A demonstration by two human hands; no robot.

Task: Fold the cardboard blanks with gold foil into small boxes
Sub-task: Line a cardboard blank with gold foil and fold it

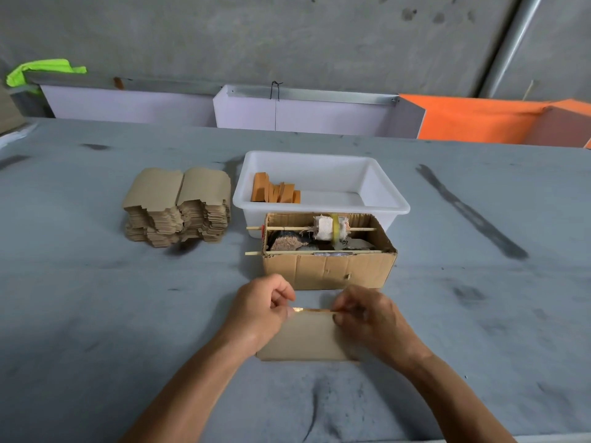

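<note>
Hands | left hand (259, 310) and right hand (367, 314) each pinch the far edge of cardboard blank (303, 340), likely creasing it | blank on grey table (96, 314) before brown carton (329, 270) | stack of blanks (177, 207) within reach, far left

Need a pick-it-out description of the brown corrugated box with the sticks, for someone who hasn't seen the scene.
On the grey table, find the white plastic tub at centre. The corrugated box sits against its near side, just beyond both hands. Unlike the tub or the stack of flat blanks to the left, it is brown, open-topped, with two thin sticks across its opening.
</note>
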